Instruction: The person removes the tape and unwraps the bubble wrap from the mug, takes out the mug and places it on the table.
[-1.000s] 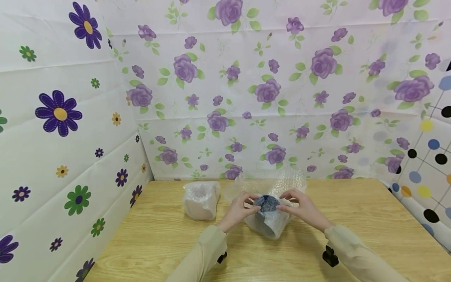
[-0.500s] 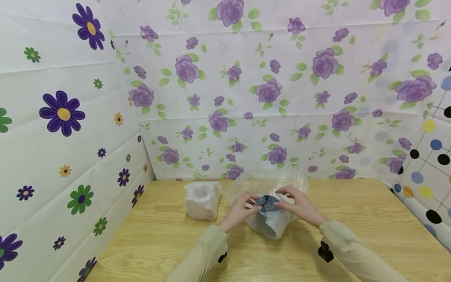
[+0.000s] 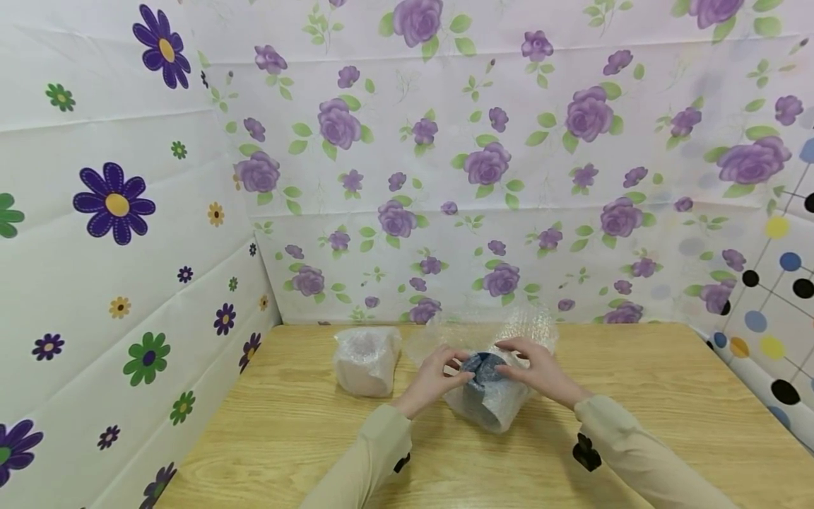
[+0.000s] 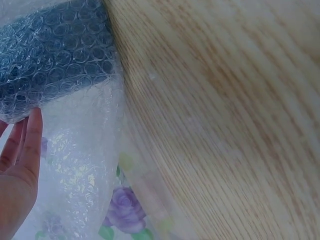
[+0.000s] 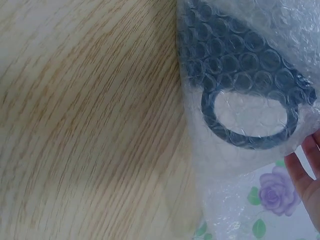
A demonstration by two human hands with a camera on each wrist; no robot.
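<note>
A dark blue mug (image 3: 481,362) stands on the table, wrapped in clear bubble wrap (image 3: 492,412). Its looped handle (image 5: 251,142) shows through the wrap in the right wrist view, and its blue side (image 4: 55,50) in the left wrist view. My left hand (image 3: 434,382) holds the wrap at the left of the mug's rim, thumb near and fingers behind. On the other side, my right hand (image 3: 540,373) pinches the wrap at the rim, its thumb at the opening. Some fingertips are hidden behind the wrap.
Another bubble-wrapped bundle (image 3: 365,362), pale inside, stands left of the mug. A loose sheet of bubble wrap (image 3: 524,326) spreads behind the mug toward the floral backdrop (image 3: 394,141). The wooden table (image 3: 286,438) extends on both sides.
My right hand has shifted slightly left, its thumb moving in over the mug's opening. The wrap there is now folded inward. The left hand stays nearly in place.
</note>
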